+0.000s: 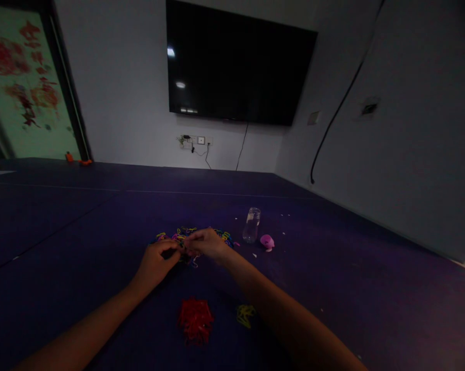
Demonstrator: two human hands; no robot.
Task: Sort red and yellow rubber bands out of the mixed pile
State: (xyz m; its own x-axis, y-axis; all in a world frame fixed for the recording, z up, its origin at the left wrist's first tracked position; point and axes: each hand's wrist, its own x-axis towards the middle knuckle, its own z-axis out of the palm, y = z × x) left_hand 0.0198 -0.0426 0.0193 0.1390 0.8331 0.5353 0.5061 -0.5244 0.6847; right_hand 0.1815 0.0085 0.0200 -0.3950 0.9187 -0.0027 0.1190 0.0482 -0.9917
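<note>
One television [240, 62] overlooks the purple surface [333, 268], left hand [157, 262] and right hand [208, 242] at the colourful pile [225, 237], grips unclear

I count 1 mixed-colour heap [225, 237], 1 red heap [196, 319] and 1 yellow heap [245, 314], making 3 (their single pieces are too tangled for me to number). I also see 1 clear bottle [251, 226], 1 pink cap [267, 241] and 1 television [240, 62].
</note>
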